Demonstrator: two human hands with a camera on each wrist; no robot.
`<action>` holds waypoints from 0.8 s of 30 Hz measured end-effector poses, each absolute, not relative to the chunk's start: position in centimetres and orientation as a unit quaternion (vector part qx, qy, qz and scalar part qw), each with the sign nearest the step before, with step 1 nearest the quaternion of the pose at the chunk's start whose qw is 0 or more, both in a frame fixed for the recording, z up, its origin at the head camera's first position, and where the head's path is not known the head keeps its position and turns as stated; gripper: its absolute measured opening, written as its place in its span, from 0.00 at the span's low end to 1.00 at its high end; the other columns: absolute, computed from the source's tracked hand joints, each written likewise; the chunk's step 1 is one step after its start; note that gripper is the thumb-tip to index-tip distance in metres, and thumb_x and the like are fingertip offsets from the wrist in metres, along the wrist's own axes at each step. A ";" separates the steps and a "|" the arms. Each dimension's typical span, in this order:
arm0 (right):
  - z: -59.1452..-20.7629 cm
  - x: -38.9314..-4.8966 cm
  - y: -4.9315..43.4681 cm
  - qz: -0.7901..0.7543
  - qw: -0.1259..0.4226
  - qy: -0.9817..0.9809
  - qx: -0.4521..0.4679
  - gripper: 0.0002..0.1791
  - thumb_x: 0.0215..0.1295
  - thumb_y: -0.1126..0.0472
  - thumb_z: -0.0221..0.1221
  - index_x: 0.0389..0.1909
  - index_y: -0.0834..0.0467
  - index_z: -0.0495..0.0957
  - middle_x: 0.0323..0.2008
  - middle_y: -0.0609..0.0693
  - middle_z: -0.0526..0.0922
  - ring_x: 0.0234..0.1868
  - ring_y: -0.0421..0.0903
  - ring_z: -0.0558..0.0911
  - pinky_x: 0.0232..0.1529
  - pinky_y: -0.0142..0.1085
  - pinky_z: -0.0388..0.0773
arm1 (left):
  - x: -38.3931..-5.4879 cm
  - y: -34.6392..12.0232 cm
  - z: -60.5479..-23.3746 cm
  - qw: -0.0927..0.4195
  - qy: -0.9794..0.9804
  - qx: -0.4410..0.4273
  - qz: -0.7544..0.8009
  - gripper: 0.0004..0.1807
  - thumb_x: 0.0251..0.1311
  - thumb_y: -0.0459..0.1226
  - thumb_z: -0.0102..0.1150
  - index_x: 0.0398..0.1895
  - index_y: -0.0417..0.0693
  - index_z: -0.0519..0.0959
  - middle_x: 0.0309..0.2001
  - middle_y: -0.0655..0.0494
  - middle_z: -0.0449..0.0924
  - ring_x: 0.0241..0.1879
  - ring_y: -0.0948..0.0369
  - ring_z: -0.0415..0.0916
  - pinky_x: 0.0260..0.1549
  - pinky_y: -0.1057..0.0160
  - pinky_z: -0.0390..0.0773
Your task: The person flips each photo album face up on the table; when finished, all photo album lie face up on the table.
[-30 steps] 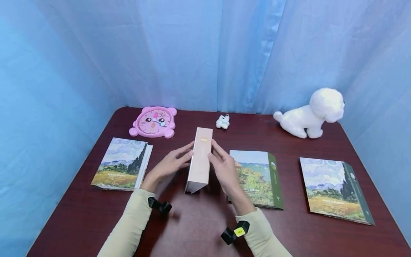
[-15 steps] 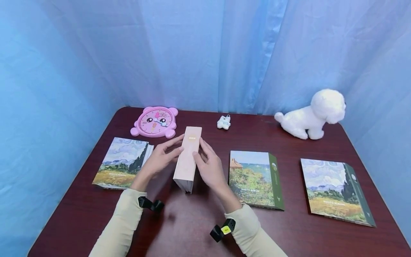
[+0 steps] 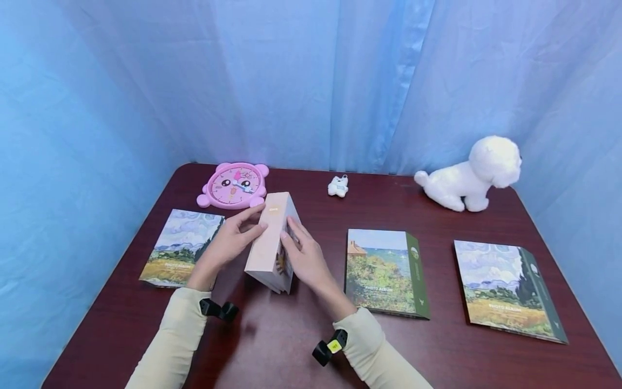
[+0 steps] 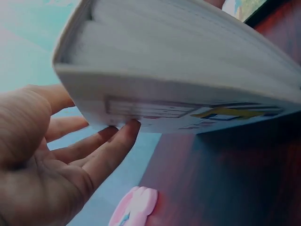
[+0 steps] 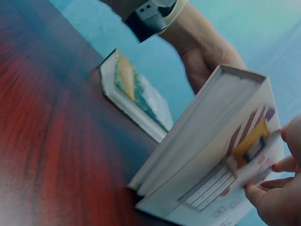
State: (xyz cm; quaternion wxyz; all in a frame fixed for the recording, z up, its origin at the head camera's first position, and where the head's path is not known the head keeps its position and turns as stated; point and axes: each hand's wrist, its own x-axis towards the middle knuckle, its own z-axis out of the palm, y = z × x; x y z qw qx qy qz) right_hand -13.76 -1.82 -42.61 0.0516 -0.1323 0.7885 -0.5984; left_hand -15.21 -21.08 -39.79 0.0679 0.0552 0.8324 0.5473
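Observation:
A thick pale pink album (image 3: 268, 237) stands on the dark table with its spine up and leans a little. My left hand (image 3: 224, 243) is on its left side, thumb at the spine edge. In the left wrist view, that hand's fairly straight fingers (image 4: 110, 155) touch the printed cover below the white pages (image 4: 160, 52). My right hand (image 3: 307, 258) presses fingertips and thumb against the right cover. The right wrist view shows this cover's striped and yellow print (image 5: 251, 143) and the right fingertips (image 5: 277, 167) on it. Between them, both hands support the album.
A landscape-covered photo album (image 3: 180, 246) lies left of my left hand. Two more lie to the right, one with a seaside picture (image 3: 376, 270), one with a wheat field (image 3: 505, 286). A pink clock (image 3: 233, 185), small white figurine (image 3: 338, 186) and white plush dog (image 3: 471, 175) line the back.
Both hands have moved left with the pale pink album, toward the landscape album on the left. The album has turned so its right cover now shows. Other things stay put.

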 end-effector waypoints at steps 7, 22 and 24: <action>-44.3 -13.8 -2.4 -0.527 0.090 0.833 -0.143 0.31 0.71 0.45 0.49 0.73 0.45 0.58 0.73 0.58 0.56 0.72 0.54 0.59 0.68 0.50 0.60 | -15.2 -22.5 -38.8 0.073 0.884 0.051 0.460 0.37 0.63 0.47 0.59 0.71 0.42 0.61 0.59 0.38 0.73 0.53 0.46 0.77 0.44 0.54 0.81; -46.0 -13.8 -3.0 -0.492 0.120 0.856 -0.101 0.42 0.61 0.42 0.59 0.73 0.55 0.58 0.74 0.63 0.47 0.73 0.60 0.55 0.70 0.52 0.56 | -14.9 -24.5 -39.0 0.155 0.899 -0.004 0.410 0.36 0.65 0.51 0.55 0.71 0.42 0.61 0.51 0.39 0.74 0.43 0.54 0.77 0.43 0.57 0.81; -46.1 -13.8 -3.0 -0.489 0.112 0.859 -0.102 0.43 0.61 0.42 0.60 0.72 0.57 0.58 0.74 0.63 0.46 0.72 0.60 0.55 0.70 0.51 0.57 | -14.9 -24.6 -39.3 0.171 0.890 -0.011 0.422 0.36 0.66 0.50 0.54 0.71 0.41 0.61 0.52 0.38 0.73 0.44 0.54 0.78 0.46 0.54 0.81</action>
